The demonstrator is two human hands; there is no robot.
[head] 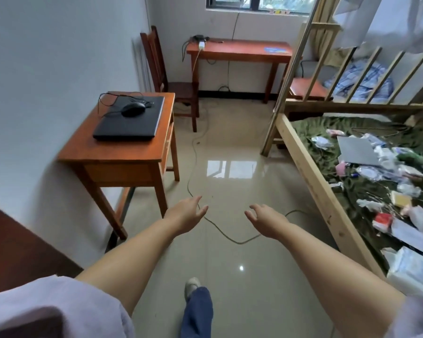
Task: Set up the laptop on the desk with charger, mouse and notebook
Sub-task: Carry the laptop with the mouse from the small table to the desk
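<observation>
On desk point(122, 152): laptop point(130, 119), mouse point(133, 109) atop.

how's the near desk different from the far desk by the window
The near desk stands against the left wall and carries a closed laptop with a mouse on its lid; the far desk stands under the window and carries a white charger and a blue item. The near desk looks squarer, the far desk long and narrow. Both are reddish-brown wood.

We wear short pale lilac sleeves point(59, 306), leaving both forearms bare. Our visible leg shows dark blue trousers point(197, 313) and a light grey shoe point(191, 285).
</observation>
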